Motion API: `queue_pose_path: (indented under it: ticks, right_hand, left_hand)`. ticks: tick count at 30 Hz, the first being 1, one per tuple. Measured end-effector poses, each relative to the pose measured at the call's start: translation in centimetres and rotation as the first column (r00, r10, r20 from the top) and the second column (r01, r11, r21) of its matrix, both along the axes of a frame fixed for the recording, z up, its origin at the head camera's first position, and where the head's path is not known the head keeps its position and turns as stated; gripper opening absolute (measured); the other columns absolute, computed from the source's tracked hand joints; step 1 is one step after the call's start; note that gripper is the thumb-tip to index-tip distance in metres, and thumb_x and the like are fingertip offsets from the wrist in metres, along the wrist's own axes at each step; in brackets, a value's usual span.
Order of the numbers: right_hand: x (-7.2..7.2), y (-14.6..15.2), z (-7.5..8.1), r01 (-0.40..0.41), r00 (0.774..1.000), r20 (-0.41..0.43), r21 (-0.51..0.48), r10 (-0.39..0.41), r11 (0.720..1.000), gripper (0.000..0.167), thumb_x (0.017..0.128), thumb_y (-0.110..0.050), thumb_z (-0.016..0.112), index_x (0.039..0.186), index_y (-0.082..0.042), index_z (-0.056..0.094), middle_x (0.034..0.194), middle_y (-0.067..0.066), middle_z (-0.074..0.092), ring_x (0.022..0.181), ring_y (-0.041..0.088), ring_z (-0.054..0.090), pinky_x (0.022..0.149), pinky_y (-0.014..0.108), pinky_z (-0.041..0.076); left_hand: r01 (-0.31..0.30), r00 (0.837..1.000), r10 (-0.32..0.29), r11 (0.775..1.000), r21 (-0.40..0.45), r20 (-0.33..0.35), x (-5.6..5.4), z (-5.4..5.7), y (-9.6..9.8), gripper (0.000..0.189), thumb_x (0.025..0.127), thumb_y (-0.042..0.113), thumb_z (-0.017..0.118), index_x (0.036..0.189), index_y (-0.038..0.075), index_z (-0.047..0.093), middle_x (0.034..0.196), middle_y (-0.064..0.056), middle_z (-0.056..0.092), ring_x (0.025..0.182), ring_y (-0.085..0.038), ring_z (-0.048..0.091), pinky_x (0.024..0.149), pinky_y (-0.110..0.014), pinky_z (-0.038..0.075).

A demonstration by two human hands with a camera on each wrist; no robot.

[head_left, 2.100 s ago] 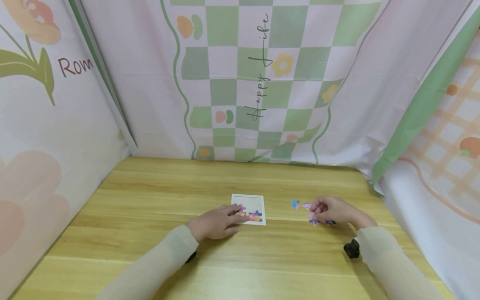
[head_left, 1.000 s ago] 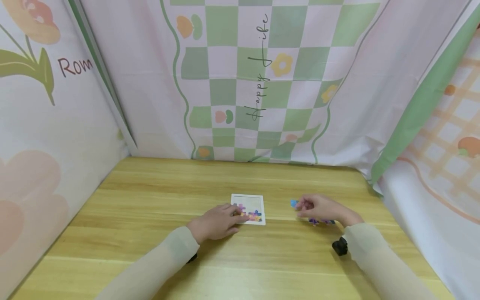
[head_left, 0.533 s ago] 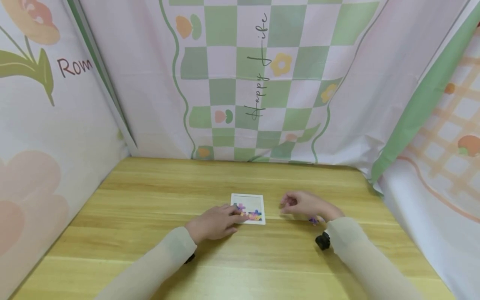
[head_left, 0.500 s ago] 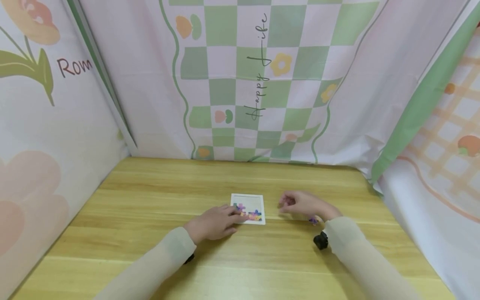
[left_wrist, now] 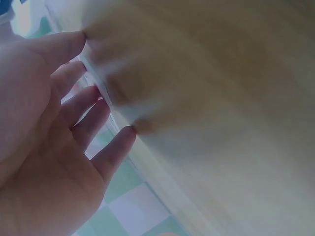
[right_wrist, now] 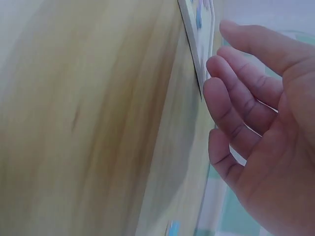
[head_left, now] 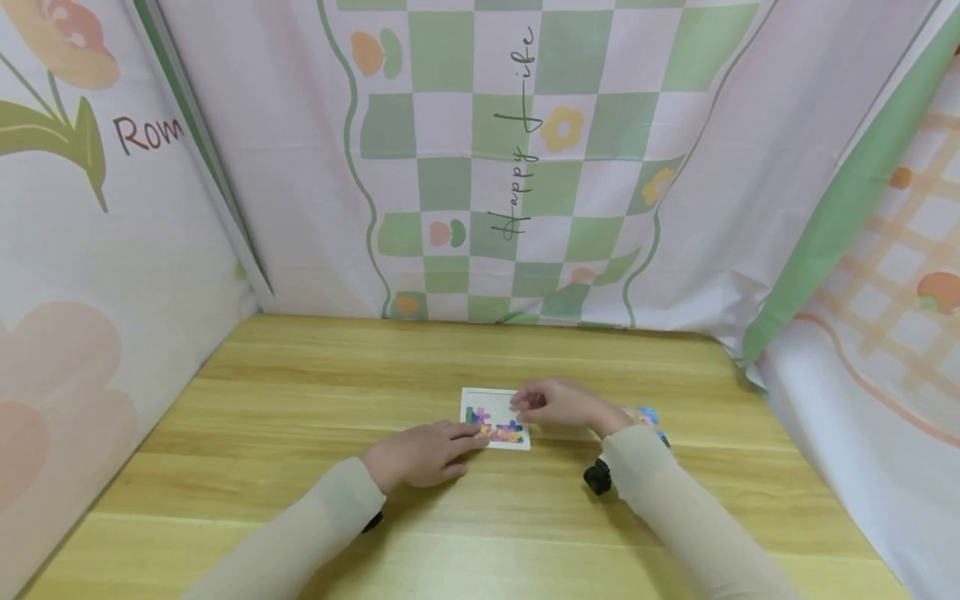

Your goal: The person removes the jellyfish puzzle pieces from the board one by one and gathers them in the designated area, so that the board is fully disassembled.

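A small white puzzle frame (head_left: 493, 391) lies on the table, with colourful jigsaw pieces (head_left: 507, 432) along its lower part and left edge. My left hand (head_left: 420, 452) rests its fingertips at the frame's lower left; in the left wrist view its fingers are spread and gently bent. Over the frame's right edge hovers my right hand (head_left: 562, 406), with bent fingers and the thumb near the index finger. The right wrist view shows no piece between thumb and fingers, but a thin one could be hidden there. Loose jigsaw pieces (head_left: 647, 413) lie beyond the right wrist, partly covered by the forearm.
The wooden table (head_left: 315, 375) extends around the frame. Patterned cloth curtains (head_left: 442, 183) enclose it at the back and both sides. Each wrist carries a small black camera, such as the right wrist's camera (head_left: 597, 477).
My right hand has moved left from the loose pieces to the frame's right edge, uncovering some loose pieces behind it. My left hand has drawn back slightly, exposing more pieces in the frame.
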State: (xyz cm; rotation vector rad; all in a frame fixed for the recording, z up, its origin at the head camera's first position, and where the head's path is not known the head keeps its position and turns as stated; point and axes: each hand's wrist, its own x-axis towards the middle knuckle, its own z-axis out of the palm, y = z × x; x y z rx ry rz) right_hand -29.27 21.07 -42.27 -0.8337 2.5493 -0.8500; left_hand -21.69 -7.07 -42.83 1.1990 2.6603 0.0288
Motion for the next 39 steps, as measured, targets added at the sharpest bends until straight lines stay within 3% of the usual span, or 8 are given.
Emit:
queue_pose_path:
  ticks: [8,18,24,30,39]
  right_hand:
    - [-0.2,-2.8,-0.3,-0.059,0.998,-0.034,0.007,0.059,0.998,0.036,0.094,-0.024,0.073,0.125,-0.006,0.069,0.111,0.003,0.07,0.098,0.017,0.065,0.088,0.038,0.055]
    - [-0.4,-4.6,-0.5,-0.062,0.998,-0.01,-0.002,0.062,0.998,0.034,0.093,-0.024,0.075,0.122,-0.007,0.07,0.099,-0.003,0.069,0.089,0.013,0.063,0.081,0.034,0.055]
    - [-0.4,-5.1,-0.8,-0.032,0.999,-0.01,0.001,0.032,0.999,0.032,0.09,-0.027,0.078,0.117,-0.01,0.073,0.095,-0.006,0.068,0.085,0.011,0.062,0.078,0.032,0.055]
    - [-0.3,-5.4,-0.8,-0.005,0.998,0.064,-0.024,0.007,1.0,0.028,0.092,-0.023,0.076,0.115,-0.008,0.071,0.088,-0.005,0.069,0.078,0.013,0.066,0.073,0.03,0.056]
    - [-0.4,-5.7,-0.7,0.015,0.998,0.055,-0.013,-0.015,1.0,0.024,0.091,-0.021,0.076,0.11,-0.009,0.07,0.096,-0.003,0.065,0.085,0.013,0.062,0.078,0.032,0.055]
  left_hand:
    - [0.017,1.0,-0.017,1.0,0.009,-0.014,0.1,0.2,-0.1,0.055,0.107,0.033,0.05,0.158,0.019,0.035,0.162,-0.004,0.03,0.143,-0.025,0.036,0.115,-0.041,0.035]
    - [0.021,1.0,-0.021,1.0,0.003,0.0,0.0,0.0,-0.2,0.056,0.107,0.035,0.049,0.159,0.023,0.031,0.162,-0.003,0.028,0.143,-0.025,0.036,0.113,-0.043,0.037]
    - [0.021,1.0,-0.021,1.0,0.005,0.005,-0.1,0.0,-0.3,0.057,0.107,0.036,0.048,0.159,0.022,0.032,0.162,-0.004,0.03,0.142,-0.026,0.037,0.112,-0.045,0.037]
    - [0.022,1.0,-0.022,1.0,-0.006,-0.008,-0.1,-0.2,-0.3,0.057,0.107,0.037,0.048,0.159,0.022,0.03,0.162,-0.003,0.029,0.143,-0.025,0.036,0.113,-0.044,0.037]
    - [0.015,1.0,-0.016,1.0,-0.013,-0.008,-0.1,-0.3,-0.3,0.057,0.107,0.038,0.047,0.16,0.024,0.029,0.163,-0.002,0.028,0.143,-0.025,0.036,0.113,-0.045,0.036]
